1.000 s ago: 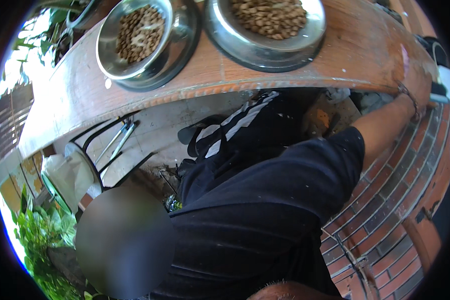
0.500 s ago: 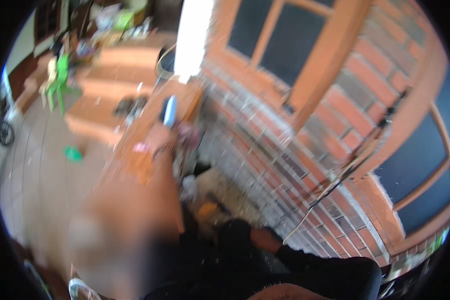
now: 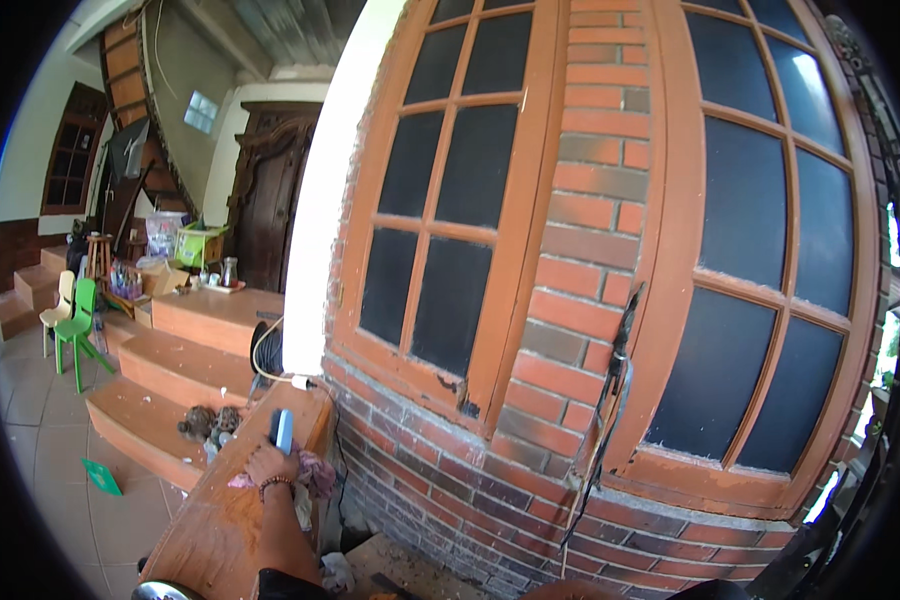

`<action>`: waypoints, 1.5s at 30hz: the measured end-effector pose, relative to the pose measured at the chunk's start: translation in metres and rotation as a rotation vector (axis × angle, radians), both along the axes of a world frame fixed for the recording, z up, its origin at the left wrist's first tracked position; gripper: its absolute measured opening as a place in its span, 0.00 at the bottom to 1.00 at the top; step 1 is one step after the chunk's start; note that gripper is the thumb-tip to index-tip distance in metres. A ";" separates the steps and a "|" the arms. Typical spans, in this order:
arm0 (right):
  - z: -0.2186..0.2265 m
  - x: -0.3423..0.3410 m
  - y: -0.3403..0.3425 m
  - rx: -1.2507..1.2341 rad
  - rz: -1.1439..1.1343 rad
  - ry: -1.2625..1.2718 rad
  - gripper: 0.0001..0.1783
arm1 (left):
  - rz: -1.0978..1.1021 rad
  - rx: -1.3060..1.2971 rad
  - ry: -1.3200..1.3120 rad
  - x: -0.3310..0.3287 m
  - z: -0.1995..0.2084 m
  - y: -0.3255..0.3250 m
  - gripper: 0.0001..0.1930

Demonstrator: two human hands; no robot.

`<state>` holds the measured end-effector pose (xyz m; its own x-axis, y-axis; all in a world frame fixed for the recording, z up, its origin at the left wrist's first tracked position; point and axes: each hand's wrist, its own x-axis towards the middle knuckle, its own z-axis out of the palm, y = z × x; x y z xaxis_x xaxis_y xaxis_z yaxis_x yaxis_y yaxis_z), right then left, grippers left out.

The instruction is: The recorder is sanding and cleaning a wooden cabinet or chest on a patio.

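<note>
In the head view, the left hand was at the pale-blue object on the wooden bench (grip impossible to tell), pink cloth alongside, with nothing visibly finished and what remained unclear.

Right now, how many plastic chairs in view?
2: a cream chair at far left, and a green chair right of it, near the steps. Others may be hidden.

Matt cloth, worn wooden table
</note>
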<state>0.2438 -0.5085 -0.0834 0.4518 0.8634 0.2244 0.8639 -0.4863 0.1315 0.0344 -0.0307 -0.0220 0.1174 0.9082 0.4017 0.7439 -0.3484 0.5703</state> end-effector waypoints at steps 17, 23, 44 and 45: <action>-0.104 -0.164 -0.064 -0.237 -0.040 0.101 0.10 | -0.185 -0.197 -0.074 -0.016 0.052 -0.035 0.34; -0.103 -0.215 -0.050 -0.189 -0.271 0.393 0.11 | -0.115 -0.155 0.053 -0.016 0.009 -0.002 0.40; -0.010 -0.234 -0.121 -0.575 -0.541 0.291 0.15 | -0.015 -0.424 0.567 -0.245 -0.208 -0.019 0.36; -0.009 -0.232 -0.125 -0.586 -0.550 0.289 0.15 | -0.018 -0.436 0.564 -0.252 -0.212 -0.021 0.36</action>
